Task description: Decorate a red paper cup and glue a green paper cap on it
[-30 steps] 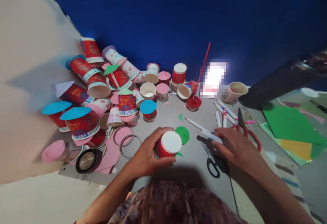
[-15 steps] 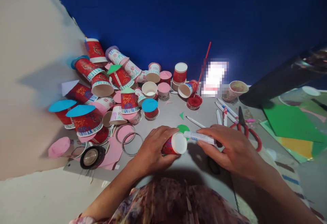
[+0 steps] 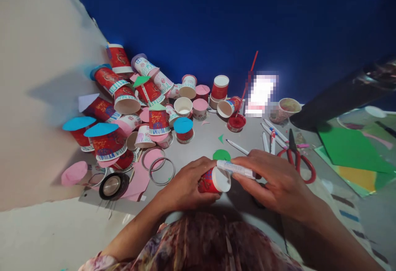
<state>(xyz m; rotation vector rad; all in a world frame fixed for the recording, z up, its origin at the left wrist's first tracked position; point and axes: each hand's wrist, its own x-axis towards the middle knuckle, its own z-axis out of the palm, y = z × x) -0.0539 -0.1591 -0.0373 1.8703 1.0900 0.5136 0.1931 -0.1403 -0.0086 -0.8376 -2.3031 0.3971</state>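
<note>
While your L hand stays clamped round the red cup, you've tipped it further than 1 s ago: its white end now faces R more than straight up. Your R hand has come in closer, fingers together on the white tube, whose free end is now at the cup's upper rim; can't tell if they touch. Prob. means the work is now at that end. Both are held low over mid-table, close to you.

Counts, big to small: cup pile, too overlapped for an exact no., but incl. 3 upright w/ flat blue tops; red-handled pliers, 1; held cup, 1; paint pot, 1; tube, 1; pens, approx. 5, one part-hidden by your R hand; green disc, 1; green scrap beyond it, 1.
</note>
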